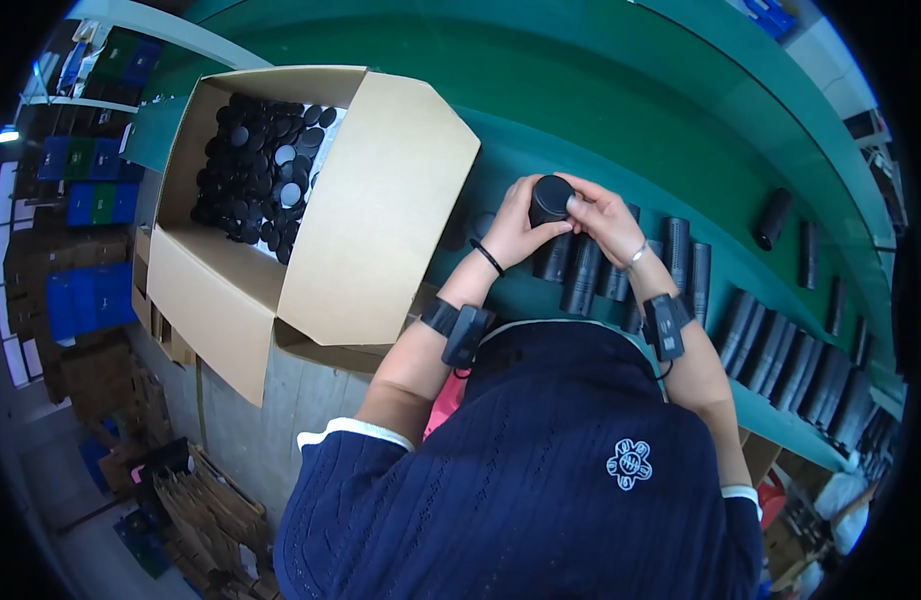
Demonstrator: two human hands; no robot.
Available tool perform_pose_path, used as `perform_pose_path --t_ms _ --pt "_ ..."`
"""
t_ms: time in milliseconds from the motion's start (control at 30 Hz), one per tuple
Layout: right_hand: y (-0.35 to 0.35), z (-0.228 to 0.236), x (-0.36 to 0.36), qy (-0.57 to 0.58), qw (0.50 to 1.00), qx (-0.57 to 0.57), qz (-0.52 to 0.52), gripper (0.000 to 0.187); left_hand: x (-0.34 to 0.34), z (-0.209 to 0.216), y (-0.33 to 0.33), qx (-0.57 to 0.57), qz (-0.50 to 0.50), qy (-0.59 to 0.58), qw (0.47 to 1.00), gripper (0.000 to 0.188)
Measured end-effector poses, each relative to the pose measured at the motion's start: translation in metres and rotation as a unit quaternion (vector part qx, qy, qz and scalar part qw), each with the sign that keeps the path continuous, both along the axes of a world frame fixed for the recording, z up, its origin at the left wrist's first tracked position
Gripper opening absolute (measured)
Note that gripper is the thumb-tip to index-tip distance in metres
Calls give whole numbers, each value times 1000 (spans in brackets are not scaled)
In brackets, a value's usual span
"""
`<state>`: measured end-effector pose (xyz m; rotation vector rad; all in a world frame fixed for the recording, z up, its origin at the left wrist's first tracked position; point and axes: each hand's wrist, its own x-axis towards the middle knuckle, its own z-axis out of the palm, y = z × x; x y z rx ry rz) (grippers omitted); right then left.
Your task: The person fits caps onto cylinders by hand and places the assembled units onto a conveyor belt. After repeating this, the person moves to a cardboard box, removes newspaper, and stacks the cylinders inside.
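Over the green bench (pixel 520 302), left hand (pixel 513 226) and right hand (pixel 610 222) clamp a black cylinder (pixel 549 200), apparently to steady it, right thumb (pixel 580 208) at its top; open cardboard box (pixel 395 185) of black discs (pixel 265 165) sits left, seemingly for easy reach

Black cylinder (pixel 551 198) partly hidden by hands (pixel 514 230), navy shirt (pixel 520 460) cut off below

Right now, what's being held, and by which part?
A black cylinder, by its sides near the round end: left grip on one side, right grip opposite.
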<state>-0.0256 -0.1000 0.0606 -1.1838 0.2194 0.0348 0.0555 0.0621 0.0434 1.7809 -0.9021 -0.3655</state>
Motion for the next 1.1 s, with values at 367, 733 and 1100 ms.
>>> perform_pose_path --t_ms 367,733,1100 --pt "33 46 -44 -187 887 -423 -2 69 -47 19 27 -30 23 -42 998 67" --pt "31 49 -58 -157 909 -387 3 65 -62 25 23 -74 58 -132 987 63" --pt "10 38 -80 -132 989 -63 -17 39 -65 25 8 -93 26 -245 965 46"
